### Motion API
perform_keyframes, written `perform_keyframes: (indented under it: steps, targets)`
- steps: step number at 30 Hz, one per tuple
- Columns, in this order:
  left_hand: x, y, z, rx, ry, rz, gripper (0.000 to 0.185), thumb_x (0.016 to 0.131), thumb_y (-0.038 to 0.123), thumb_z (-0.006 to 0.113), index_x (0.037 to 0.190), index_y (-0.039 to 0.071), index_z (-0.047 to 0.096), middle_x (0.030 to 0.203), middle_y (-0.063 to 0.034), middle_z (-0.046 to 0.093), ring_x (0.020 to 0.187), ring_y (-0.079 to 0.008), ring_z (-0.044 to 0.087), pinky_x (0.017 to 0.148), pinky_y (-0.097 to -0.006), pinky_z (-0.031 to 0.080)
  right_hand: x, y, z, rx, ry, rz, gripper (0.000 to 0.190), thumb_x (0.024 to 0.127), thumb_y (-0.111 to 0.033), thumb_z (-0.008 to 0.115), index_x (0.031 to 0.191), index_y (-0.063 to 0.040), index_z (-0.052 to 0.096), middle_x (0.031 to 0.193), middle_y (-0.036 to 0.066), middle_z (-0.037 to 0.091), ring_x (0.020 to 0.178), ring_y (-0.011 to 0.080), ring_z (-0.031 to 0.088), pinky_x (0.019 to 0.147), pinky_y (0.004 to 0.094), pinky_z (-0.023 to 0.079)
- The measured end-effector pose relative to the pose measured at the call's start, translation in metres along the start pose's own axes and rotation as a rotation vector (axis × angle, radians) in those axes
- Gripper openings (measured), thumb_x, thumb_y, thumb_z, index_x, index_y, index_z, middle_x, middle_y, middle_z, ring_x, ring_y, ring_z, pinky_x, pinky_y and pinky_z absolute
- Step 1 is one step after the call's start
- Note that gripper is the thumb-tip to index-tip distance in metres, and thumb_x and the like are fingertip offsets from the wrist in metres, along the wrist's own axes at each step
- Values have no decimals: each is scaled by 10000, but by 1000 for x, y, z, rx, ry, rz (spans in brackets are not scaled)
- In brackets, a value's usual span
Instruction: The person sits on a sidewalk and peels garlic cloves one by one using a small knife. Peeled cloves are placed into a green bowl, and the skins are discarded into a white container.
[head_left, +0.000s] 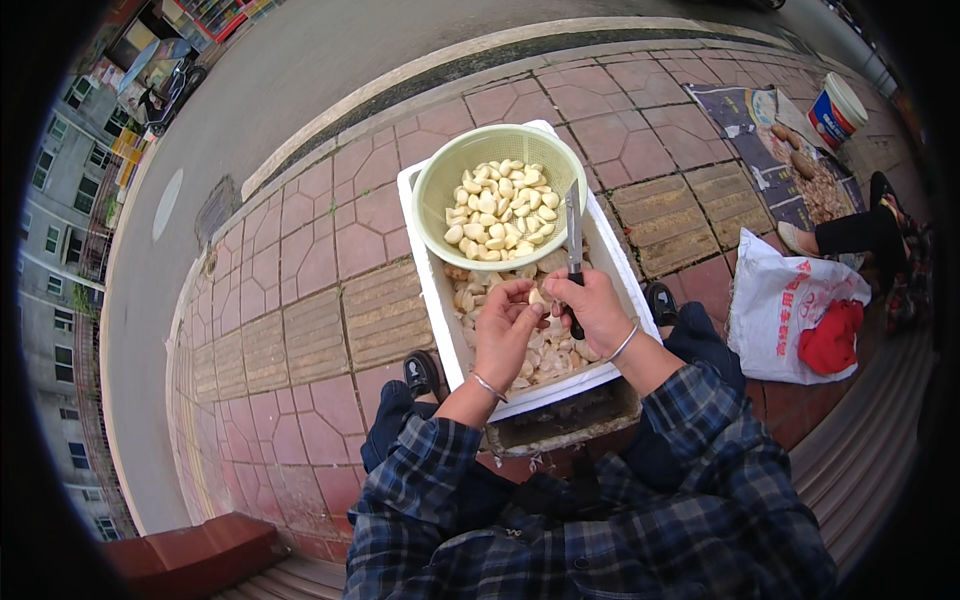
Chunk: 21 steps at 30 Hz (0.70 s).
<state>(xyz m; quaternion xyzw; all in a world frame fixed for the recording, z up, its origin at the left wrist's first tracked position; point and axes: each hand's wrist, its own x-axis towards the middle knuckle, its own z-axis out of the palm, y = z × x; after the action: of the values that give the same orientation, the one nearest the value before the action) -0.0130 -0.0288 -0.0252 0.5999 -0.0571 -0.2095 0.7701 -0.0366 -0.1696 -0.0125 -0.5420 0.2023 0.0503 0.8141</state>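
My left hand (506, 330) pinches a pale garlic clove (537, 300) between thumb and fingers. Right beside it, my right hand (592, 307) grips the black handle of a knife (574, 225), its blade pointing up and away from me. The right thumb and fingertips also meet at the clove. Both hands hover over a white foam box (442, 330) with garlic skins and unpeeled cloves (547, 352) in it. A pale green plastic colander (427, 202) rests across the far end of the box, holding many peeled garlic cloves (499, 206).
A white woven sack (765, 300) with a red cloth (831, 337) lies to the right. Beyond it another person's leg (855, 234) shows by a mat (731, 112) with brownish scraps and a white-and-blue bucket (838, 109). Paving tiles (300, 255) run to the kerb; a three-wheeled vehicle (161, 86) stands across the road.
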Motion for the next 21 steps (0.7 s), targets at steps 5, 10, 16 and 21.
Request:
perform_keyframes:
  steps: [5,10,16,21]
  targets:
    - [2,3,-2,-31,-38,-16,235,827,-13,587,1045,-28,499,917,-77,592,790,-113,592,669,-228,510,1,1,-1,26,-22,13,118,774,-137,627,746,-55,547,671,4,559,544,59,514,421,179,388]
    - [1,-1,-4,15,7,-27,292,782,-29,638,1039,-14,500,925,-89,601,784,-141,607,686,-259,517,-1,3,2,32,-51,20,130,760,-128,630,733,-54,527,665,7,556,537,67,518,424,182,394]
    - [6,3,-9,-109,66,-16,275,772,-31,648,1009,-11,512,923,-99,612,767,-143,606,678,-262,519,0,-5,-2,109,-17,84,99,792,-118,600,793,-60,519,678,5,547,569,92,528,450,202,402]
    - [6,4,-10,-49,37,43,247,786,-25,636,1016,-22,547,926,-85,613,780,-129,599,678,-254,517,1,-7,-5,-25,51,13,166,762,-177,650,765,-21,594,636,27,571,528,80,534,419,197,397]
